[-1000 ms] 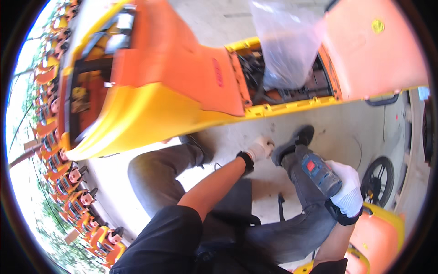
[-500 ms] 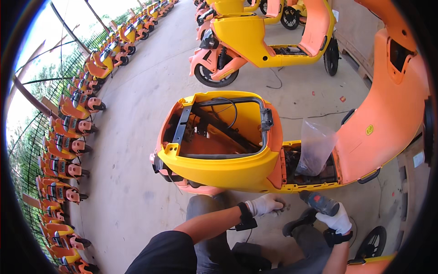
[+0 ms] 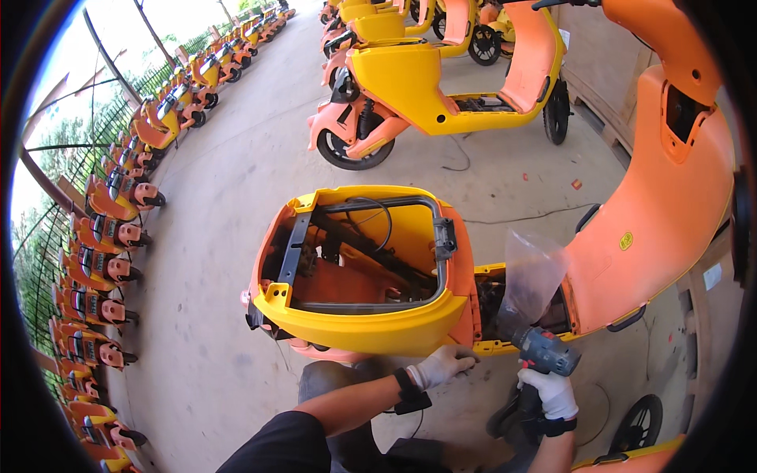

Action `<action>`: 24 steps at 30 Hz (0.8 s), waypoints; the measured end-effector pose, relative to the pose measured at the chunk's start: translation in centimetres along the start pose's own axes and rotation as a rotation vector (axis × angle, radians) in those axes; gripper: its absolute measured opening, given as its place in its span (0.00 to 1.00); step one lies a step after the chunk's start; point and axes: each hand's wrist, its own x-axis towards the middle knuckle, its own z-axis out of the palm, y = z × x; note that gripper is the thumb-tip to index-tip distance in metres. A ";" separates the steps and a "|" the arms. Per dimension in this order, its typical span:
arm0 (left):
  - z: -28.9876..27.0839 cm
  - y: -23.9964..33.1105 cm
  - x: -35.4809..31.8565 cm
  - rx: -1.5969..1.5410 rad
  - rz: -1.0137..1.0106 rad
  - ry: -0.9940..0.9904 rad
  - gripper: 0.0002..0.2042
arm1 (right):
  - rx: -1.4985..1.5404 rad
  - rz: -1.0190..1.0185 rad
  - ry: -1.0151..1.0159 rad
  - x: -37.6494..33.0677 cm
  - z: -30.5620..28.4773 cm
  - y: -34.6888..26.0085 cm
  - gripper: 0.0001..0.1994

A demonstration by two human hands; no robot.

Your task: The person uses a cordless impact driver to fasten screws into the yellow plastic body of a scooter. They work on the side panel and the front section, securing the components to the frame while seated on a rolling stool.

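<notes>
My right hand, in a white glove, is wrapped round the handle of a cordless drill. The drill's nose reaches the near edge of the footwell on an orange and yellow scooter, beside a clear plastic bag that lies in the footwell. What the bag holds is hard to make out. My left hand, gloved too, is close to the scooter's lower yellow side, with its fingers drawn together. Anything between those fingers is too small to name. The scooter's seat opening lies uncovered, showing a black frame and a cable inside.
Another partly stripped scooter stands beyond this one, with more behind it. A long row of scooters lines the fence at left. Wooden crating borders the right side. A black cable runs over the floor, and a wheel stands at lower right.
My right hand has brought the drill up and left, from beside the scooter to the footwell edge. My left hand has shifted slightly left, its fingers drawing in. The view has moved a little.
</notes>
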 end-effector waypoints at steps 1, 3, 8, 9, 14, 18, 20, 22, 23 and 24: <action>-0.1 -0.2 0.1 0.011 0.016 0.006 0.16 | 0.001 0.009 -0.012 0.2 0.1 -0.1 0.16; -0.1 -0.2 0.1 0.036 0.047 0.014 0.16 | 0.001 0.030 -0.046 0.6 0.3 -0.2 0.16; -0.1 0.8 -0.1 0.012 0.043 0.007 0.14 | -0.029 0.074 -0.144 0.7 -0.2 -0.1 0.15; 0.0 0.7 0.1 -0.009 0.038 0.011 0.14 | -0.039 0.084 -0.168 0.8 -0.4 0.0 0.15; 0.4 1.0 0.5 -0.042 0.005 0.075 0.13 | -0.033 0.071 -0.217 0.4 -0.8 -0.3 0.13; 0.3 1.5 0.8 -0.056 0.004 0.109 0.12 | -0.065 0.037 -0.222 -0.3 -1.1 0.3 0.14; 0.2 1.3 0.8 -0.054 0.054 0.113 0.15 | -0.051 0.034 -0.222 -0.8 -1.3 0.4 0.15; 0.6 2.7 0.1 -0.104 0.064 0.108 0.15 | -0.087 -0.020 -0.197 -1.4 -1.5 -0.1 0.15; 0.4 3.7 -0.1 -0.109 0.050 0.123 0.14 | -0.103 -0.037 -0.183 -1.6 -1.5 -0.6 0.16; -0.2 1.5 1.0 -0.217 0.073 0.105 0.14 | -0.122 -0.052 -0.188 -1.6 -1.3 -0.5 0.16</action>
